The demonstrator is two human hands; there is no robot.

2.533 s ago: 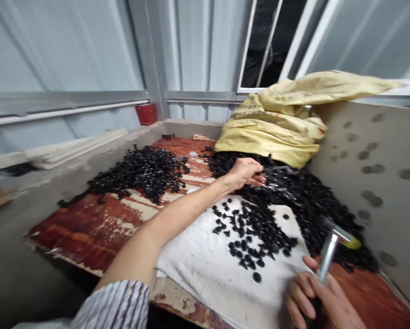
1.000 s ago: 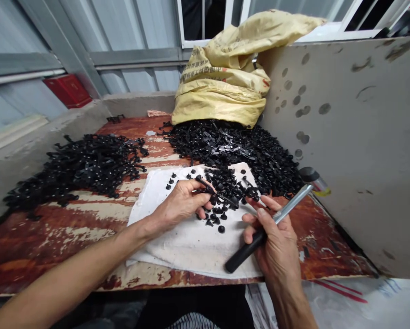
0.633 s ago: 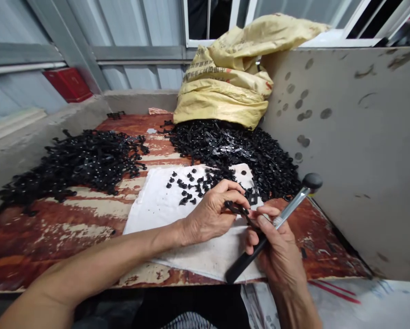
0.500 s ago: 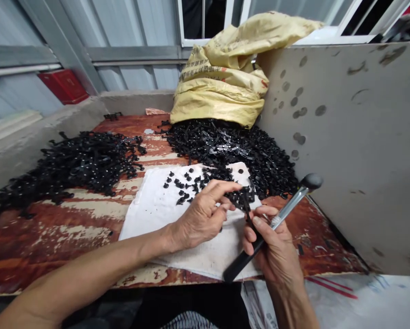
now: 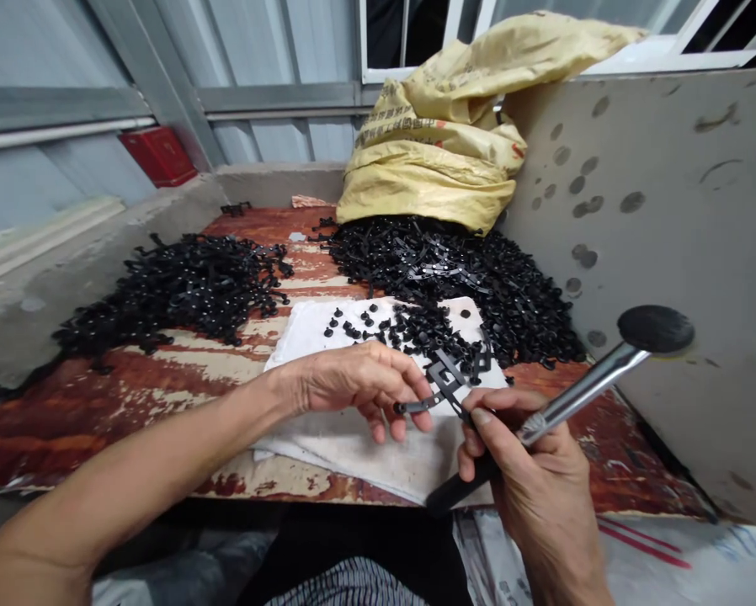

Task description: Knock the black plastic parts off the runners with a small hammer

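Observation:
My right hand is closed around a mallet with a round black head, shiny metal shaft and black grip, tilted up to the right. Between its thumb and fingertips it also pinches a black jointed plastic piece with crossing flat arms. My left hand is beside that piece, fingers bent and apart, one strip of the piece lying across its fingertips; its thumb is hidden. Below both hands lies a white cloth with small black round-headed pegs scattered over its far part.
A heap of black strips lies at the left. A larger heap spills from a yellow woven sack behind the cloth. A grey spotted board bounds the right; a red box stands on the left ledge.
My left hand has drawn back and lowered slightly from the black piece, its fingers opening. The piece's crossing arms now show clearly. The mallet's head has swung closer to the camera.

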